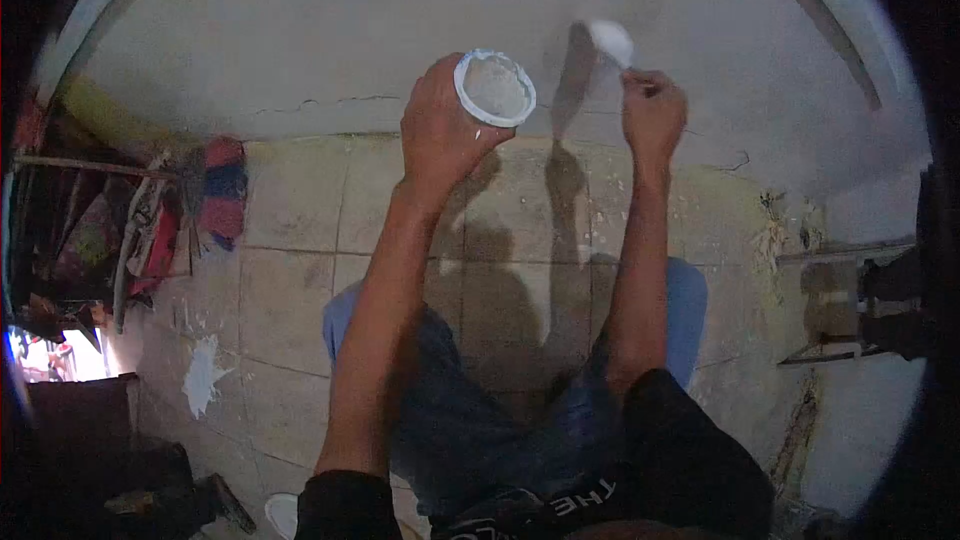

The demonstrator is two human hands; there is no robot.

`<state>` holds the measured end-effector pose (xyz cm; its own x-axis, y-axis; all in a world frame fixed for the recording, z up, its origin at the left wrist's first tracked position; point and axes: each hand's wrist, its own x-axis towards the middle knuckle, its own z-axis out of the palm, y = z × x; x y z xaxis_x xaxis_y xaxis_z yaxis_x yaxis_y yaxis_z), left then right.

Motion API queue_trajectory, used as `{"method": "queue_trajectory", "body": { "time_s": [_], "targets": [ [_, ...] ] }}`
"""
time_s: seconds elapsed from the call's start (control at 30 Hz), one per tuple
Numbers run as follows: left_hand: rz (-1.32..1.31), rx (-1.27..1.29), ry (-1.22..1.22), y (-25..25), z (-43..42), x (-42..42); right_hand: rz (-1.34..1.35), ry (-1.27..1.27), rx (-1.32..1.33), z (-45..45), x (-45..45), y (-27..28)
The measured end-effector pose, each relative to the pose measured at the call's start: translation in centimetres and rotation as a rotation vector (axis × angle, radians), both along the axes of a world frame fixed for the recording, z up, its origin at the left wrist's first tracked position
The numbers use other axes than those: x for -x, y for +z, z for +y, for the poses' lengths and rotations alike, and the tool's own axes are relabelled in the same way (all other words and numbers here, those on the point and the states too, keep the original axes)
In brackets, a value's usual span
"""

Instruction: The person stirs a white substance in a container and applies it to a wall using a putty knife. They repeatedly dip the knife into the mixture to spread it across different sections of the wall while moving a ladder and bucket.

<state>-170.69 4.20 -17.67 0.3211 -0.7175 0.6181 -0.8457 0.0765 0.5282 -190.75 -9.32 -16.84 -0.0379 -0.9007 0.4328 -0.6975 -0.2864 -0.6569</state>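
Observation:
My left hand (pixel 438 135) is wrapped round a small white tub (pixel 512 121) with its mouth facing me. White smears coat its rim, and something pale grey-white shows inside. Raised in front of the wall (pixel 350 30), my right hand (pixel 655 120) pinches the thin handle of a white-headed tool (pixel 611 42). The tool's rounded head is blurred, so its exact kind is unclear. Its dark shadow falls on the wall just to the left. Whether the head touches the wall I cannot tell.
Cracks run along the wall's lower part, above floor tiles (pixel 290 300) with white spots. A white splash (pixel 203 377) marks the floor at left, near sticks and cloths (pixel 222 190). A rack (pixel 835 310) stands at right. A white round object (pixel 283 514) shows at the bottom.

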Motion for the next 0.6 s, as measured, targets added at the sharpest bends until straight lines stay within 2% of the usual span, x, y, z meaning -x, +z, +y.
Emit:
{"method": "queue_trajectory", "body": {
  "time_s": [0.03,0.1,0.2,0.3,0.4,0.43,0.47,0.5,0.53,0.6],
  "targets": [
    [0.004,0.0,0.002,-0.2,0.1,0.0,0.004,0.002,0.0,0.8,0.0,0.3],
    [0.038,-0.011,0.011,-0.3,0.1,0.3,-0.254,0.017,0.307,1.8,0.0,0.7],
    [0.087,-0.048,-0.009,0.2,0.1,0.3,-0.323,0.032,0.442,1.0,-1.7,-3.2],
    [0.095,-0.14,0.004,1.4,0.3,0.2,-0.183,0.112,0.271,-1.0,-3.2,-10.7],
    [0.053,-0.038,-0.036,0.6,0.3,-0.3,0.089,0.126,0.029,-1.9,-2.6,-18.1],
    [0.054,-0.04,-0.033,0.5,0.3,-0.3,0.09,0.129,0.027,-1.8,-2.1,-20.2],
    [0.074,-0.047,-0.05,0.5,0.5,-0.4,0.232,0.106,-0.034,-1.5,-1.7,-21.9],
    [0.089,-0.047,-0.069,0.7,0.4,-0.4,0.369,0.081,-0.088,-1.5,-1.4,-22.9],
    [0.083,-0.039,-0.067,0.9,0.4,-0.3,0.363,0.082,-0.08,-1.6,-0.3,-23.7],
    [0.094,-0.025,-0.073,1.2,0.7,0.0,0.312,0.091,-0.357,-1.8,1.0,-23.6]
  ]
}}
